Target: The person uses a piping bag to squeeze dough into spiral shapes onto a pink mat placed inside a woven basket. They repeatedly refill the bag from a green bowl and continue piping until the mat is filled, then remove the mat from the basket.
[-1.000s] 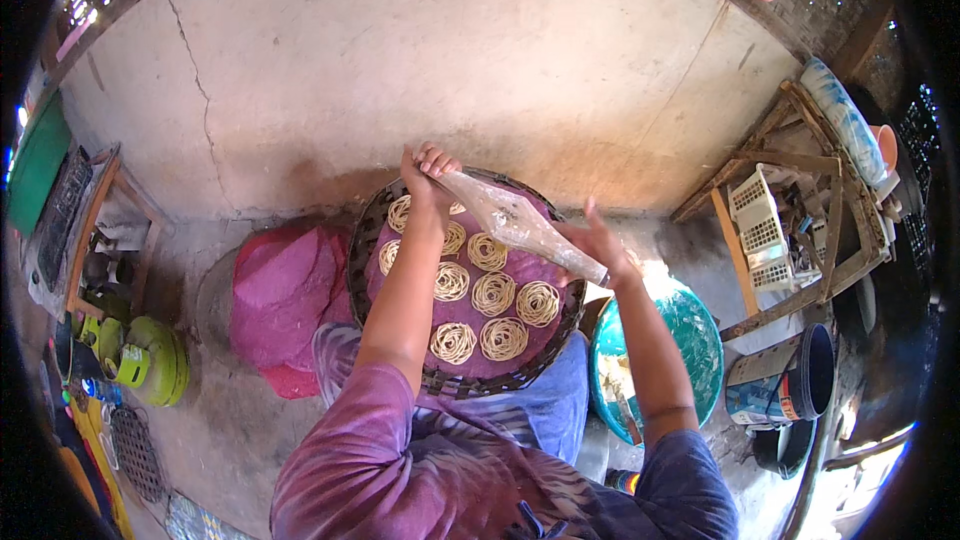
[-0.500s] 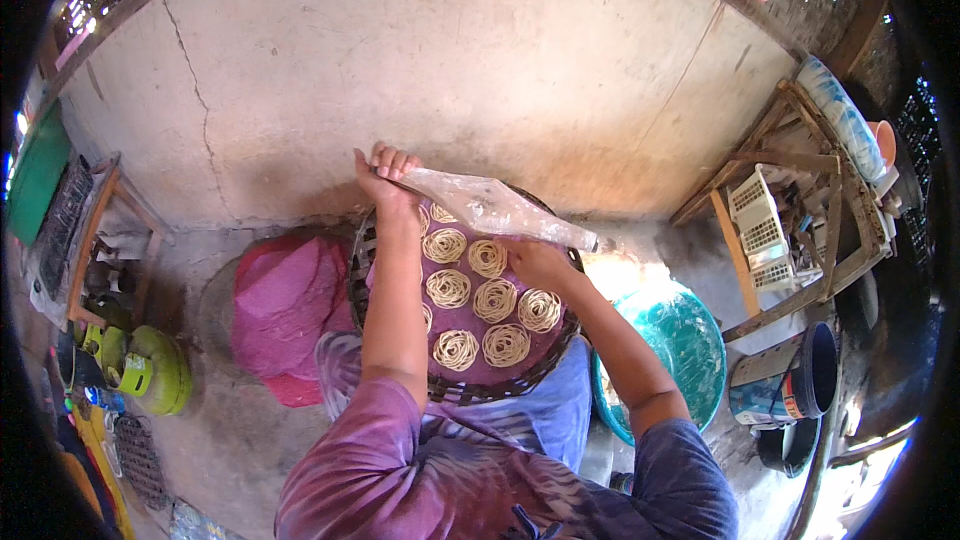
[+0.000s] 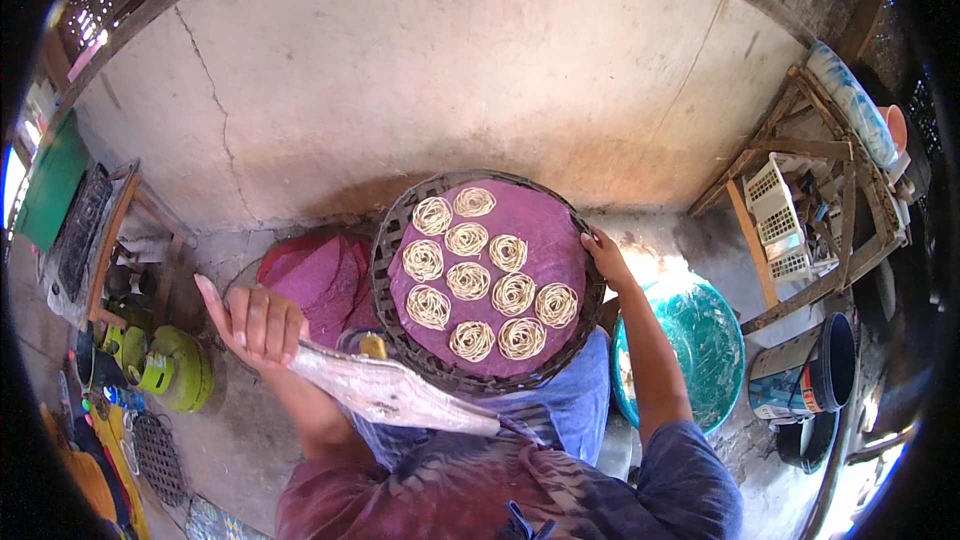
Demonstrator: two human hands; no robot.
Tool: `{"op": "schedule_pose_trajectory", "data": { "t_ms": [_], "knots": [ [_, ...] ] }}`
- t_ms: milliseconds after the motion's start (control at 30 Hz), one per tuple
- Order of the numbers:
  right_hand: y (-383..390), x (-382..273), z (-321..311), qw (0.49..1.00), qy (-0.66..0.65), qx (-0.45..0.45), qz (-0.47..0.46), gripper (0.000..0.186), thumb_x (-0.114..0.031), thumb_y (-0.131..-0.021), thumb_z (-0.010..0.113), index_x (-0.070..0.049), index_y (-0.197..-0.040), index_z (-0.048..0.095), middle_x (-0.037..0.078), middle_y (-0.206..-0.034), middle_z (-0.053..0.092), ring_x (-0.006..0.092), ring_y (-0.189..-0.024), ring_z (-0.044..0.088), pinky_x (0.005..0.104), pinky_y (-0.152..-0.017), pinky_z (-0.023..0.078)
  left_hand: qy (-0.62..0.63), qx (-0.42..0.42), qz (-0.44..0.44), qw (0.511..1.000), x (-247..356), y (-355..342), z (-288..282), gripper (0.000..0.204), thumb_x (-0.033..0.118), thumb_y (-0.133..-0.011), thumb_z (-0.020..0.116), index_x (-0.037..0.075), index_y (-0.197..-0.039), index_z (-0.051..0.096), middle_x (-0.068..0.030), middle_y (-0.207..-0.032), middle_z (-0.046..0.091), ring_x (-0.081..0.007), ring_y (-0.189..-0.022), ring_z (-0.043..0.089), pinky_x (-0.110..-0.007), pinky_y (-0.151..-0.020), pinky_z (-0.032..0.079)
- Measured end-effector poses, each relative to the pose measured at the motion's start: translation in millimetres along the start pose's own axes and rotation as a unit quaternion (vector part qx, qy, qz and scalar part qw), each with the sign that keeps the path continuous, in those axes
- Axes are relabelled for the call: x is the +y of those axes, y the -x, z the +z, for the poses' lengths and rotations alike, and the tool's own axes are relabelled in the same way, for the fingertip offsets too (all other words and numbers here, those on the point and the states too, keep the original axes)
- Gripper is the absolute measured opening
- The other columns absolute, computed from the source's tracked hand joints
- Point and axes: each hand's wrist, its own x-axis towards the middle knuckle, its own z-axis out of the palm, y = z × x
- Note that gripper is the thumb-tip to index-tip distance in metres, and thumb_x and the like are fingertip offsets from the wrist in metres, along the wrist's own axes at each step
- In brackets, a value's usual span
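My left hand (image 3: pixel 262 328) is closed round one end of a long, pale, floury dough press (image 3: pixel 385 388), with the thumb sticking out. The press is wide in the middle and narrow at both ends, and slants across my lap. A brass-coloured piece (image 3: pixel 372 346) shows at its upper edge. My right hand (image 3: pixel 606 258) grips the right rim of a round, dark woven tray (image 3: pixel 392 332). Purple cloth (image 3: pixel 552 225) lines the tray. On it lie several coiled nests of pale dough strands (image 3: pixel 468 281), mostly toward the left and the near side.
A teal basin (image 3: pixel 690 360) stands right of the tray, with a dark bucket (image 3: pixel 805 370) beyond it. Purple-pink cloth (image 3: pixel 320 290) lies to the left, near a green gas cylinder (image 3: pixel 183 370). A wooden rack (image 3: pixel 800 150) stands at the right and a wall rises behind.
My left hand has brought the press from above the tray down to the near left. My right hand has gone from among the nests to the tray's right rim.
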Motion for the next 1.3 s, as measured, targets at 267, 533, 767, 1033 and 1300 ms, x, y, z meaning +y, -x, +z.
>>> {"op": "schedule_pose_trajectory", "data": {
  "t_ms": [267, 533, 767, 1033, 1300],
  "knots": [
    [138, 11, 82, 0.941, -0.282, 0.183, 0.039, 0.057, -0.029, -0.095, 0.058, 0.007, -0.136, 0.043, 0.021, -0.132, 0.055, 0.03, -0.119, 0.055, 0.0405, -0.103, 0.041, -0.01, 0.034, -0.026, 0.999, 0, 34, 4, 0.071, 0.064, -0.099, 0.015, 0.011, -0.061, 0.044, -0.0025, -0.042, 0.044, -0.0138, -0.028, 0.035, -0.034, -0.038, 0.044],
    [282, -87, 151, 0.707, -0.544, -0.253, 0.375, 0.077, -0.056, -0.097, 0.044, 0.008, -0.14, 0.037, 0.019, -0.137, 0.051, 0.03, -0.123, 0.051, 0.038, -0.108, 0.039, -0.043, 0.121, -0.07, 0.989, -47, 21, 5, 0.072, 0.071, -0.095, 0.018, 0.014, -0.059, 0.043, 0.0005, -0.04, 0.036, -0.0147, -0.029, 0.03, -0.03, -0.036, 0.036],
    [316, -123, 82, 0.972, 0.071, -0.214, -0.073, 0.053, -0.041, -0.099, 0.049, 0.001, -0.131, 0.054, 0.023, -0.102, 0.068, 0.027, -0.089, 0.068, 0.0379, -0.081, 0.051, -0.396, 0.107, -0.254, 0.876, -109, 44, 52, 0.059, 0.054, -0.094, 0.054, 0.004, -0.124, 0.054, -0.0213, -0.121, 0.061, -0.0308, -0.113, 0.059, -0.042, -0.095, 0.047],
    [283, -131, 8, 0.934, 0.174, -0.177, -0.258, 0.055, -0.047, -0.1, 0.04, -0.006, -0.133, 0.055, 0.016, -0.065, 0.063, 0.0289, -0.059, 0.065, 0.0439, -0.061, 0.05, -0.558, -0.21, -0.329, 0.732, -183, 96, 56, 0.031, 0.02, -0.092, 0.063, 0.007, -0.121, 0.062, -0.0087, -0.099, 0.062, -0.0219, -0.088, 0.059, -0.035, -0.078, 0.047],
    [229, -112, -4, 0.948, -0.04, -0.111, -0.295, 0.064, -0.052, -0.102, 0.03, -0.003, -0.139, 0.049, 0.009, -0.087, 0.058, 0.0205, -0.082, 0.057, 0.0338, -0.076, 0.047, 0.084, -0.083, -0.653, 0.748, -285, 84, 48, 0.017, 0.023, -0.092, 0.063, 0.007, -0.093, 0.059, 0.0036, -0.054, 0.042, -0.0077, -0.041, 0.04, -0.025, -0.039, 0.033]
  ]
}}
